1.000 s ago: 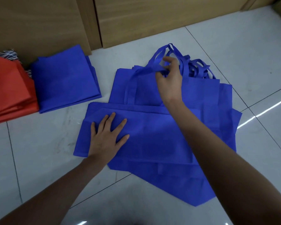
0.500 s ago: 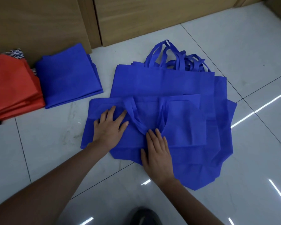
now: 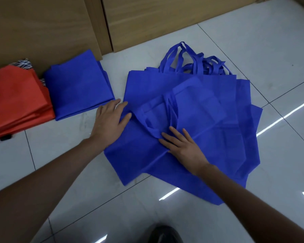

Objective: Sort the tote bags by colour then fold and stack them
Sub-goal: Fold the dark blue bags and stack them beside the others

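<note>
**Figure: a blue tote partway through folding, seen from above the person's hands.**

- **Task's thing.** The top blue bag lies on the pile of unfolded blue bags, which is spread on the tiled floor. Its handles are turned down onto its body. How many folds it already carries cannot be told.
- **Hands.** The left hand lies flat with straight fingers on the bag's left edge and grips nothing. The right hand is also flat, with fingers spread. It presses the cloth near the middle, with its fingertips at the tucked handles.
- **Governing relation.** The bag's long axis runs roughly left to right across the person's front, slightly tilted. The left hand pins one end and the right hand pins the centre, so the next fold probably turns about the right hand's line.
- **Destination.** The folded blue stack lies to the left, just beside the left fingertips, so the left hand is the nearer one. The folded orange stack sits against the blue stack's far side, by the wooden panel.
- **Containers.** Every bag lies flat, and none shows any contents. The pile's handles point away from the person.
</note>
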A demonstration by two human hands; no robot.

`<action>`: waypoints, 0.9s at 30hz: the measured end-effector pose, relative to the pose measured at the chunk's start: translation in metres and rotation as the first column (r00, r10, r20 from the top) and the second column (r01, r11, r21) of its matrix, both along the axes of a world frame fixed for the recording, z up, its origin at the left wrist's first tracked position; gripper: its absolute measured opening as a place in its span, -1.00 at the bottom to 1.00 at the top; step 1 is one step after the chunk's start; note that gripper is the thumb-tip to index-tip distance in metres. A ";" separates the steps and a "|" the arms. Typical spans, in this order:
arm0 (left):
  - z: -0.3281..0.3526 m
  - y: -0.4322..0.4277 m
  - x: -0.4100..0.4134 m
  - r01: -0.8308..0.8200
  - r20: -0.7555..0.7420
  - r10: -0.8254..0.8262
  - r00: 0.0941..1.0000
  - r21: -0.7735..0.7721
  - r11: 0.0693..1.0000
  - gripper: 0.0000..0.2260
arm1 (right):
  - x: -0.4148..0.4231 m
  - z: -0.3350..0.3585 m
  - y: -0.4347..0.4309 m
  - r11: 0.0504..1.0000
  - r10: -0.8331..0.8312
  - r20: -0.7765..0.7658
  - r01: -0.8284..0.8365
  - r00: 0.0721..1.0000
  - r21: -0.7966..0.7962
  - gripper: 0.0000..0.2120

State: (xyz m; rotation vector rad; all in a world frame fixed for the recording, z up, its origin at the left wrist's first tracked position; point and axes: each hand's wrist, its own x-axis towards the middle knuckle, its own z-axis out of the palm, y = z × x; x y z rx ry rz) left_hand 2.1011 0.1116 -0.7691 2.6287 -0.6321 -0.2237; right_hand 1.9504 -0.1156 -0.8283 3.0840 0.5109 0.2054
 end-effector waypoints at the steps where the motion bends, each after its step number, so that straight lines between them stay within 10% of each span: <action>1: 0.001 -0.002 0.003 -0.028 -0.102 0.023 0.995 -0.043 0.999 -0.50 | 0.000 0.002 -0.012 0.998 0.048 -0.020 -0.049 0.999 -0.026 -0.60; 4: 0.004 -0.013 0.006 -0.174 -0.498 0.104 0.861 -0.095 0.980 -0.41 | -0.003 0.008 -0.035 0.993 0.064 -0.096 -0.073 0.993 -0.093 -0.52; 13: -0.015 -0.020 -0.018 -0.290 -0.782 0.127 0.611 -0.072 0.954 -0.69 | -0.038 0.019 0.004 0.983 -0.142 -0.241 0.166 0.960 0.084 -0.32; 19: -0.009 -0.020 -0.031 0.020 -0.596 0.126 0.793 0.232 0.973 -0.36 | -0.048 0.008 0.018 0.929 -0.257 -0.344 0.329 0.903 0.171 -0.33; 27: 0.002 -0.003 -0.015 -0.282 -0.650 -0.060 0.758 -0.409 0.868 -0.75 | -0.026 0.037 0.004 0.539 -0.238 -0.560 0.587 0.794 0.603 -0.61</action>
